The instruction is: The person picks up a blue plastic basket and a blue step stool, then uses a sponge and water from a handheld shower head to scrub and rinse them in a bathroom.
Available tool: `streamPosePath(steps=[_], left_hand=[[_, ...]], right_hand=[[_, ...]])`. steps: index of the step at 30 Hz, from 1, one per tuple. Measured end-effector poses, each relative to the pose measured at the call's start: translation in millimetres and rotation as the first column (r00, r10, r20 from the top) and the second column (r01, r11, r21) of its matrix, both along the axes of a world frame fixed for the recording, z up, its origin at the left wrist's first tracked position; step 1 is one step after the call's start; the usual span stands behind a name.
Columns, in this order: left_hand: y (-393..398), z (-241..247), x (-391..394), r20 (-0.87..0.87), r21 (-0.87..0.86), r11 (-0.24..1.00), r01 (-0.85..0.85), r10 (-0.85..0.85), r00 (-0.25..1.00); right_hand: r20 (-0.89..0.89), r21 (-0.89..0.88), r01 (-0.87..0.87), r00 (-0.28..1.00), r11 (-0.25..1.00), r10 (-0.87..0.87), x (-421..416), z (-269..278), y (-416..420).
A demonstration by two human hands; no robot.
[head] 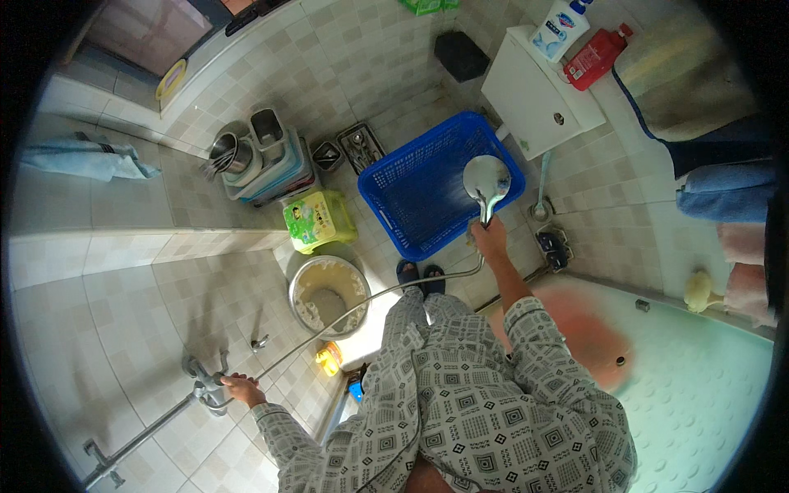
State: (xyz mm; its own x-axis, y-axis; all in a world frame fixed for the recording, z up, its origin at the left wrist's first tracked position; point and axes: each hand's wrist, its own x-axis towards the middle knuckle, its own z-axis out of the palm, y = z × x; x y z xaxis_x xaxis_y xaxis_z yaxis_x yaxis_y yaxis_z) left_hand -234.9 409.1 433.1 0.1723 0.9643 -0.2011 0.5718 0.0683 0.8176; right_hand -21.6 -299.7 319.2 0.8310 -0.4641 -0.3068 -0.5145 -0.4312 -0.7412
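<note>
My right hand (490,241) grips the handle of a chrome handheld shower head (487,180), which hangs over the near right part of a blue perforated plastic basket (425,212). No water is plainly visible leaving it. A metal hose (382,294) runs from its handle to the wall mixer tap at the lower left. At that shower mixer tap (206,382), my left hand (244,389) has its fingers closed around the lever. Left of my feet, a round metal basin (330,297) holds cloudy water with foam.
Beside the basin are a green-yellow container (320,222) and stacked tubs (271,166). A white cabinet (536,92) bears pump bottles. A toilet brush (542,185) stands right of the basket. My slippered feet (421,277) are near its edge; a frosted glass panel (690,370) is at right.
</note>
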Motion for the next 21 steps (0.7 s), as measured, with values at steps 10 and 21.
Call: streamPosePath(steps=[10,21], left_hand=[[11,-8,-12,0.056,-0.02,0.998,-0.052,0.053,0.997],[-140,-74,-43,-0.181,0.054,0.996,-0.069,0.078,0.98]], right_hand=[[0.054,0.17,-0.066,0.997,0.983,0.058,44,35,-6],[-0.139,0.058,-0.281,0.948,0.958,0.286,121,-13,-73]])
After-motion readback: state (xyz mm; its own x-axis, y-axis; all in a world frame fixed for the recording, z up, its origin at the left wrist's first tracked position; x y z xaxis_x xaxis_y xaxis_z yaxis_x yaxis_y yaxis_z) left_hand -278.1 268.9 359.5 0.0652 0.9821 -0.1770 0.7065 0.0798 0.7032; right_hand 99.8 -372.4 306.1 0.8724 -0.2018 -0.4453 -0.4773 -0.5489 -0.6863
